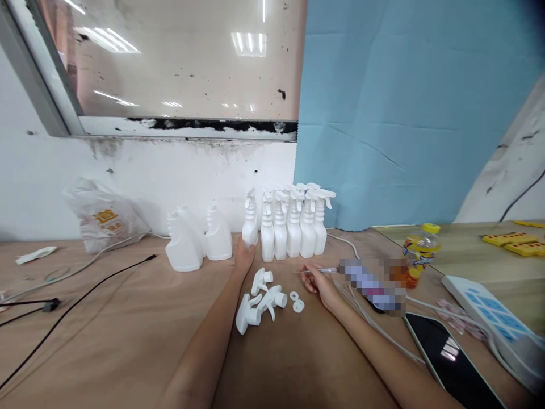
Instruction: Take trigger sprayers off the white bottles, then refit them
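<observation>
Brown tabletop (128, 335) meets white wall (213, 170), left fingers (244, 251) holding a spray bottle (250, 227), right fingers (310, 279) a tool (327, 270).

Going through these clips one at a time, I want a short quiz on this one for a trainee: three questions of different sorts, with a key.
1. True or false: the spray bottle at the left hand has a spray head fitted.

2. Where do the loose spray heads lie?
A) Inside the plastic bag
B) On the table, between the two forearms
C) On top of the phone

3. Fill the gap: the slim tool is held in the ___ hand.

Key: 1. True. 2. B. 3. Right.
</observation>
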Tool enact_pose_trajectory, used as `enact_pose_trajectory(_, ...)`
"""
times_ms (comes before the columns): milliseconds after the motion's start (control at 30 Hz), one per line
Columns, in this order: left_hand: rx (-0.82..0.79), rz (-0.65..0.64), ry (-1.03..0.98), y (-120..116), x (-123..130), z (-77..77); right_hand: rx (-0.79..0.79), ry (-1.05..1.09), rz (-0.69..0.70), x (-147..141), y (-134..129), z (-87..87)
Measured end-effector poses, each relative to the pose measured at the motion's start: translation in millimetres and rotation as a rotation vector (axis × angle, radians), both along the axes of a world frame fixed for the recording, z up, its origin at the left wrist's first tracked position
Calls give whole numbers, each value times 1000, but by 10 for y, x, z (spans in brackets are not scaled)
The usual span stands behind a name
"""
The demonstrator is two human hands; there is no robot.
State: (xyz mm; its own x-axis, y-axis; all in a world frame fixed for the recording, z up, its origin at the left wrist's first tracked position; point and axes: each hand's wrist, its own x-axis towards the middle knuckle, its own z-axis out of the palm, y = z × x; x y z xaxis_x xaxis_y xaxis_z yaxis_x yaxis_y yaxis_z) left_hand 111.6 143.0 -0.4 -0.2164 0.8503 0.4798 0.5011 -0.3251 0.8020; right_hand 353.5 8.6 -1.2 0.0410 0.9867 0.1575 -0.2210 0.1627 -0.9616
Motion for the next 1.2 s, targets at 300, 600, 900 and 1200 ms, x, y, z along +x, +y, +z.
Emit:
enact_pose_trajectory(300, 110, -74, -1, -733, -202, -15, 117, 19, -116, -37, -99, 10)
enact_pose_trajectory(600, 101, -109, -122, -1709, -560, 101, 149, -76, -151, -45, -383, 160)
enact_pose_trajectory(900, -272, -343, -638, -2285, -719, 269, 162, 41, 182, -97, -676, 389)
enact_pose_trajectory(1200, -310, -578, -123, -2336, -745, 483, 56, 301, 122, -189, -666, 311)
